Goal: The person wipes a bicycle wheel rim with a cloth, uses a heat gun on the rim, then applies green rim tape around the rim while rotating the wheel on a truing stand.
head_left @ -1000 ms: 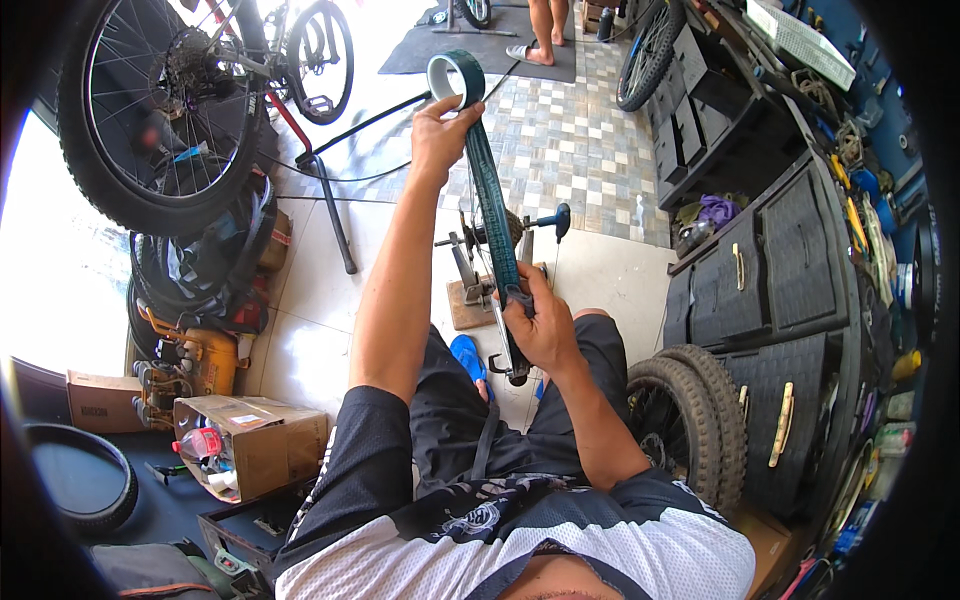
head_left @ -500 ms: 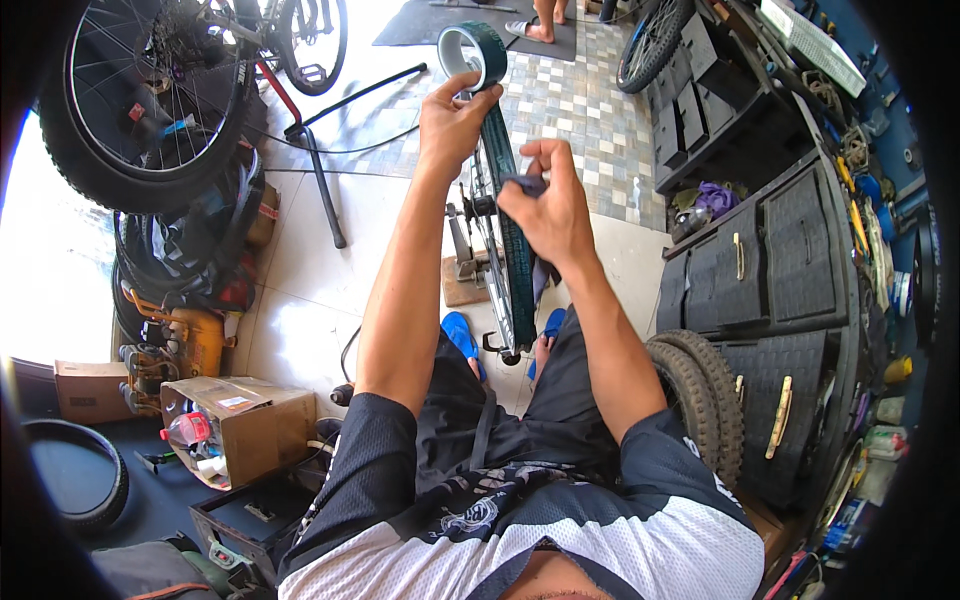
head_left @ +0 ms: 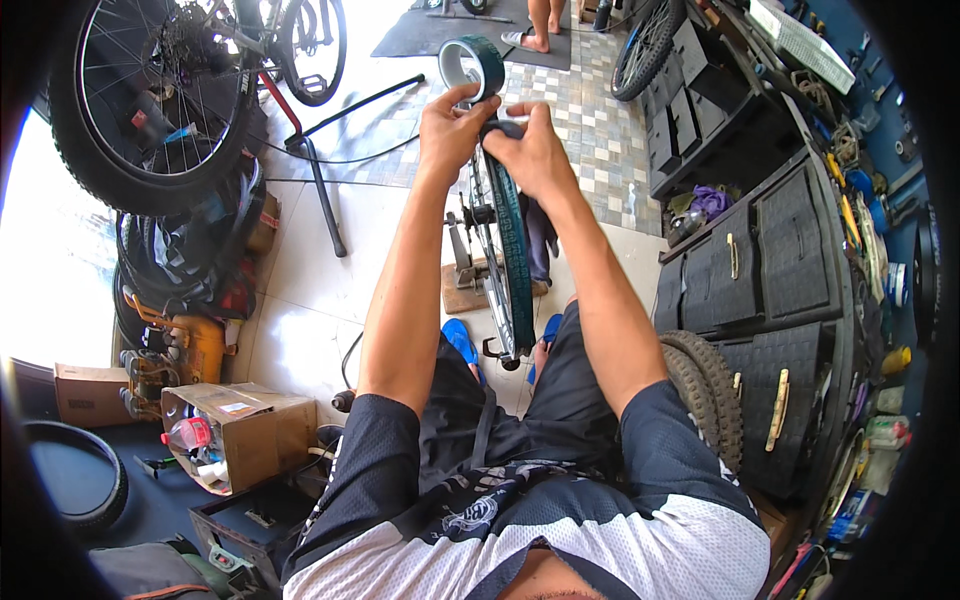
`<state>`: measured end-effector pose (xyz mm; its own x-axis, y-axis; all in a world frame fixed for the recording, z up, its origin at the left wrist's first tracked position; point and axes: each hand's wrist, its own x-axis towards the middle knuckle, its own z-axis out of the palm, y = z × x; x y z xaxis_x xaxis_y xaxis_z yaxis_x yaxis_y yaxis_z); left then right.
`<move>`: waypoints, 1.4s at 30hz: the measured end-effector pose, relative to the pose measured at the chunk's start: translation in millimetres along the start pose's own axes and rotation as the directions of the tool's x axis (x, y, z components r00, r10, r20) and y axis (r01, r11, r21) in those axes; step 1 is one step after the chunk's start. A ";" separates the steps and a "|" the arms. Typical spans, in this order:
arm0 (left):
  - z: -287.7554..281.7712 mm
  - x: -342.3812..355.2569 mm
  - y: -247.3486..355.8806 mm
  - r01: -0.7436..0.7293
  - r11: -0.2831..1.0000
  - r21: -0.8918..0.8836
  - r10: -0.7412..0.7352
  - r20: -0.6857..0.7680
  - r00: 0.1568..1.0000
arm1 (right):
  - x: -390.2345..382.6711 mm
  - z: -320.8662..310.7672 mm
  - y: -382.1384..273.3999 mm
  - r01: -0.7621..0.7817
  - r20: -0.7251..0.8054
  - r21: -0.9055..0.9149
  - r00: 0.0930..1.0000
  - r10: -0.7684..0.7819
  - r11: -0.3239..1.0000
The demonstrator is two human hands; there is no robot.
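My left hand (head_left: 448,138) pinches a roll of dark green tape (head_left: 470,68) above a bicycle wheel (head_left: 488,270), which sits edge-on in a metal stand (head_left: 460,240) on a wooden block (head_left: 465,295). A strip of the tape (head_left: 512,250) runs from the roll down along the rim. My right hand (head_left: 530,150), just right of my left, has bent fingers on a small dark soft item (head_left: 508,128), perhaps cloth, pressed near the tape at the wheel's top. A dark cloth-like piece (head_left: 538,255) hangs beside the wheel. My feet in blue sandals (head_left: 460,340) are below.
A bicycle (head_left: 150,120) on a repair stand (head_left: 330,200) is left, above an orange compressor (head_left: 200,350) and cardboard box (head_left: 265,430). Black drawers (head_left: 790,240), spare tyres (head_left: 700,390) and a hanging-tool wall (head_left: 900,130) line the right. Another person's legs (head_left: 545,30) stand beyond.
My right hand has moved far up along the tape to beside my left hand at the wheel's top. My left hand and the roll have shifted slightly rightward.
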<state>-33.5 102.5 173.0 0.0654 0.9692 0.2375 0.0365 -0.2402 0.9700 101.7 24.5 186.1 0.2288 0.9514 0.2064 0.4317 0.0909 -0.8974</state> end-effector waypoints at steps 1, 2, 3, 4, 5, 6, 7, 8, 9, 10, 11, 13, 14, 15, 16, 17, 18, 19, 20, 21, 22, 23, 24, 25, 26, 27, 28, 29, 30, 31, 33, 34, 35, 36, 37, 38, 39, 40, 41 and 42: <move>-0.9 1.1 -0.7 0.018 1.000 0.026 -0.018 0.001 1.000 | -16.2 1.4 2.6 -0.003 -0.010 0.019 1.000 0.004 1.000; 1.5 1.4 3.6 0.034 0.999 0.005 -0.034 0.003 0.999 | -37.1 2.0 9.7 0.009 -0.027 0.082 1.000 -0.007 0.997; 2.2 6.4 3.3 0.058 0.998 -0.009 -0.058 0.004 0.998 | -59.9 2.7 16.4 0.027 -0.041 0.144 0.999 -0.021 0.989; -0.7 14.7 1.7 0.080 0.997 -0.020 -0.080 -0.005 0.997 | -85.1 3.9 19.1 0.060 -0.072 0.116 0.996 -0.052 0.991; -1.7 19.4 0.0 0.107 0.994 -0.035 -0.107 -0.007 0.994 | -111.9 3.5 23.6 0.087 -0.106 0.084 0.991 -0.078 0.993; 2.8 20.3 7.6 0.135 0.990 -0.035 -0.135 0.003 0.991 | -136.1 1.3 34.6 0.064 -0.103 0.116 0.993 -0.053 0.991; 2.7 24.5 8.8 0.157 0.987 -0.032 -0.156 0.025 0.987 | -158.3 2.1 45.8 0.048 -0.093 0.153 0.995 -0.034 0.987; 0.0 30.8 8.4 0.176 0.984 -0.027 -0.175 0.040 0.984 | -179.0 4.0 58.7 0.058 -0.106 0.141 0.993 -0.044 0.988; -2.7 35.8 7.4 0.196 0.980 -0.020 -0.195 0.054 0.979 | -194.8 5.1 67.3 0.068 -0.117 0.130 0.992 -0.053 0.989; -2.2 37.9 7.8 0.205 0.979 0.002 -0.205 0.043 0.978 | -205.7 3.4 68.4 0.036 -0.111 0.168 0.994 -0.018 0.985; -2.1 38.7 8.0 0.199 0.980 -0.008 -0.199 0.023 0.980 | -213.9 1.9 68.0 0.005 -0.101 0.206 0.995 0.016 0.978; 3.5 34.5 8.4 0.193 0.981 -0.030 -0.193 -0.004 0.981 | -210.4 -2.2 60.4 0.020 -0.130 0.196 0.991 0.006 0.980; 5.0 30.5 8.3 0.161 0.986 -0.044 -0.161 -0.012 0.987 | -198.5 -3.0 55.8 0.069 -0.163 0.150 0.986 -0.044 0.986; 3.3 25.0 8.2 0.134 0.991 -0.032 -0.134 -0.009 0.991 | -183.8 -2.8 49.2 0.117 -0.192 0.107 0.977 -0.095 0.987; 2.3 17.6 7.5 0.111 0.994 -0.025 -0.111 -0.003 0.994 | -166.8 -3.0 42.8 0.145 -0.207 0.114 0.971 -0.120 0.983; 0.4 9.4 5.6 0.089 0.996 -0.013 -0.089 0.003 0.996 | -149.9 -2.6 34.0 0.175 -0.212 0.097 0.965 -0.152 0.980; -3.0 0.4 2.0 0.029 0.999 0.015 -0.029 -0.018 0.999 | -134.4 0.2 27.8 0.182 -0.206 0.106 0.966 -0.158 0.978; -3.4 -9.6 2.6 0.008 0.999 0.041 -0.009 0.028 1.000 | -119.0 0.3 24.0 0.185 -0.209 0.104 0.965 -0.160 0.977; -3.4 -20.1 2.3 -0.023 0.999 0.047 0.022 0.019 1.000 | -104.3 1.7 20.3 0.186 -0.212 0.092 0.964 -0.163 0.978; -1.0 -30.3 2.1 -0.053 0.997 0.051 0.053 0.011 0.999 | -91.0 2.3 16.6 0.186 -0.216 0.077 0.962 -0.166 0.979; 1.7 -38.9 2.0 -0.072 0.997 -0.001 0.072 0.017 0.997 | -80.0 1.2 11.0 0.154 -0.208 0.058 0.968 -0.139 0.986; 4.1 -44.5 2.8 -0.095 0.995 0.000 0.095 0.012 0.995 | -68.5 0.4 7.8 0.130 -0.191 0.095 0.975 -0.110 0.987; 4.9 -48.4 4.5 -0.081 0.996 -0.022 0.081 0.018 0.997 | -58.2 -0.3 4.4 0.115 -0.178 0.069 0.979 -0.101 0.991; 5.8 -51.6 7.4 -0.066 0.997 -0.045 0.067 0.026 0.997 | -52.2 -1.5 1.9 0.099 -0.166 0.043 0.982 -0.091 0.994; 6.5 -51.5 9.0 -0.052 0.998 -0.041 0.054 0.037 0.998 | -50.9 -2.2 4.0 0.142 -0.168 0.015 0.976 -0.138 0.990; 3.4 -43.9 10.2 -0.052 0.998 -0.034 0.053 0.040 0.998 | -45.7 -1.0 3.2 0.200 -0.167 -0.009 0.966 -0.198 0.980; 1.2 -38.4 10.8 -0.051 0.998 -0.028 0.052 0.044 0.998 | -41.9 -2.1 2.6 0.256 -0.166 -0.034 0.952 -0.258 0.966; 0.5 -40.5 8.8 -0.063 0.996 0.056 0.061 0.029 0.998 | -52.8 -10.9 7.0 0.319 -0.157 -0.058 0.933 -0.324 0.946; -3.7 -34.7 3.1 -0.084 0.995 0.056 0.084 0.002 0.996 | -62.5 -19.5 -0.1 0.220 -0.099 0.117 0.973 -0.209 0.968; -2.7 -29.2 -3.0 -0.100 0.994 0.051 0.101 -0.016 0.995 | -74.9 -31.0 -5.3 0.095 -0.019 0.273 0.995 -0.094 0.957; 5.7 -26.3 8.0 -0.030 0.999 0.023 0.030 0.018 0.999 | -94.4 -51.0 -1.2 0.081 0.006 0.480 0.995 -0.096 0.874; 5.8 -22.2 7.2 -0.047 0.998 0.030 0.047 0.002 0.999 | -101.6 -58.6 1.2 0.068 0.047 0.480 0.994 -0.103 0.874; 5.0 -18.1 6.5 -0.064 0.997 0.038 0.065 -0.014 0.998 | -106.9 -65.3 3.0 0.055 0.089 0.480 0.990 -0.110 0.876; 5.4 -16.4 6.0 -0.047 0.998 0.043 0.047 -0.007 0.999 | -112.8 -70.4 7.6 0.039 0.093 0.484 0.991 -0.096 0.874; 5.1 -14.2 5.8 -0.031 0.998 0.048 0.031 0.001 1.000 | -117.6 -72.8 10.4 0.064 0.076 0.489 0.990 -0.115 0.870; 4.8 -11.5 6.0 -0.015 0.999 0.052 0.014 0.008 1.000 | -121.6 -74.8 12.6 0.090 0.058 0.492 0.989 -0.135 0.866; 3.5 -12.0 4.0 -0.017 0.999 0.041 0.017 0.011 1.000 | -128.6 -75.3 15.8 0.104 0.046 0.498 0.988 -0.145 0.861; 2.5 -9.3 3.5 -0.021 0.999 0.030 0.020 0.014 1.000 | -135.0 -78.7 13.7 0.032 0.084 0.567 0.992 -0.097 0.823; 1.5 -4.9 3.8 -0.024 1.000 0.018 0.024 0.019 1.000 | -137.8 -78.3 14.4 0.049 0.076 0.536 0.991 -0.106 0.843; 4.8 -2.4 2.8 0.001 0.998 0.055 -0.001 0.006 1.000 | -145.1 -77.2 19.3 0.052 0.066 0.500 0.993 -0.098 0.864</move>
<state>-28.8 99.3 174.9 0.0718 0.9691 0.2359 0.0913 -0.2420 0.9660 144.2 -134.5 168.9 0.1274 0.9552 0.2672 -0.0514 0.2754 -0.9600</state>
